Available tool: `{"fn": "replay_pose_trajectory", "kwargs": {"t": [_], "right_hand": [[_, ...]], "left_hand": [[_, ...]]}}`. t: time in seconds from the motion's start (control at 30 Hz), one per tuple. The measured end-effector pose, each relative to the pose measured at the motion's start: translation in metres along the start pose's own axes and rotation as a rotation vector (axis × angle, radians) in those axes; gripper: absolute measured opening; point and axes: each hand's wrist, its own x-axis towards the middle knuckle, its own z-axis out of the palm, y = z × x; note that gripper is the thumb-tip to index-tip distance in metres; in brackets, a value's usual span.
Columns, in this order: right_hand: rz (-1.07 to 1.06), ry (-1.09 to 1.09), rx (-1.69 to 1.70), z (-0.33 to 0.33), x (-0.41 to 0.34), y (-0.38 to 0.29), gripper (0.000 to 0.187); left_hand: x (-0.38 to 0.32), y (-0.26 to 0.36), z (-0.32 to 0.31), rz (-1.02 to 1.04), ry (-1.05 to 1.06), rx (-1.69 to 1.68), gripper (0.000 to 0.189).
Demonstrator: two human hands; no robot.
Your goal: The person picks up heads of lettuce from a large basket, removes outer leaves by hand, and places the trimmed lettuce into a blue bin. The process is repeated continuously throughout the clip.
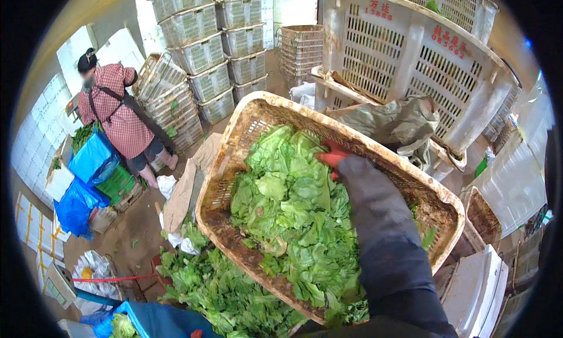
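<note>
A dirty white plastic crate with slotted sides stands tilted before me, partly filled with leafy green lettuce. Inside it, against the right side of the lettuce heap, is my right hand in a red glove; its fingers are partly hidden by leaves, so its hold is unclear. A dark padded sleeve covers that arm. Only a small red bit of my left hand shows at the bottom edge, by a dark blue sleeve. Beneath the crate lies a large heap of loose green leaves.
Tall stacks of slotted crates rise behind, with a large white crate at upper right. A person in a checked smock stands at left beside a blue plastic bag. Foam boxes lie at lower right; a red strap crosses lower left.
</note>
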Motion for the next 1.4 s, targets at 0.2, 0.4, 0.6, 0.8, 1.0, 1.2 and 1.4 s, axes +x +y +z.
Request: {"fn": "replay_pose_trajectory", "kwargs": {"t": [0.2, 0.4, 0.6, 0.8, 1.0, 1.2, 1.4], "right_hand": [[-0.515, 0.329, -0.342, 0.087, -0.151, 0.052, 0.062], [-0.693, 0.363, -0.047, 0.056, -0.221, 0.015, 0.055], [-0.942, -0.458, -0.339, 0.156, -0.317, 0.001, 0.073], [-0.435, -0.965, 0.079, 0.249, -0.339, 0.067, 0.057], [-1.061, -0.884, -0.342, 0.278, -0.299, 0.052, 0.028], [-0.819, -0.979, -0.690, 0.289, -0.305, 0.034, 0.024], [-0.189, -1.029, -0.098, 0.296, -0.315, 0.017, 0.032]], "left_hand": [[-0.012, 0.140, 0.066, 0.161, -0.056, -0.217, 0.047], [-0.014, 0.197, 0.047, 0.352, -0.176, -0.112, 0.065], [-0.019, 0.279, 0.014, 0.901, -0.018, 0.092, 0.083], [-0.069, 0.116, 0.046, -0.412, -1.012, -1.600, 0.070], [-0.091, 0.151, 0.033, -0.391, -0.913, -1.785, 0.060], [-0.093, 0.137, 0.012, -0.199, -0.674, -1.218, 0.061], [-0.058, 0.130, 0.005, 0.025, -0.370, -0.867, 0.061]]}}
